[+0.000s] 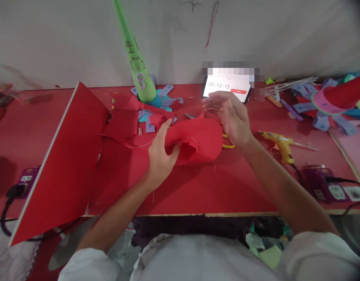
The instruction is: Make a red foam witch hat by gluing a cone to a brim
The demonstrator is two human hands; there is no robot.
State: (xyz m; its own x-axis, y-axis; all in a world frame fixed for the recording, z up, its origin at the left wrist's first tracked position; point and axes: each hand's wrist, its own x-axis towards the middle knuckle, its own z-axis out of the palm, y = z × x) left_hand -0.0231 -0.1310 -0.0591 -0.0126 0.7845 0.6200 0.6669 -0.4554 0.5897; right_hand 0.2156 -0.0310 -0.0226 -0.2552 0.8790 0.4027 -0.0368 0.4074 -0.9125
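Note:
My left hand (pixel 162 154) grips the left end of a rounded red craft-sheet piece (pixel 207 136), fingers over its top and thumb by its opening. The opening has a jagged cut edge, and a thin pale strand arcs across it. My right hand (pixel 234 117) is raised at the piece's right end, fingers stretched out and blurred, seemingly holding nothing. Yellow scissor handles (pixel 229 142) show partly beneath that hand. Behind the left hand lie red scraps (pixel 121 123) and a small red roll (pixel 158 120).
A green cone (pixel 146 84) with lavender strips stands at the back. A phone (pixel 226 86) showing a timer leans on the wall. To the right are a yellow glue gun (pixel 281 145), a purple power socket (pixel 328 185) and a red cone (pixel 348 93). A red board (pixel 68 164) stands at left.

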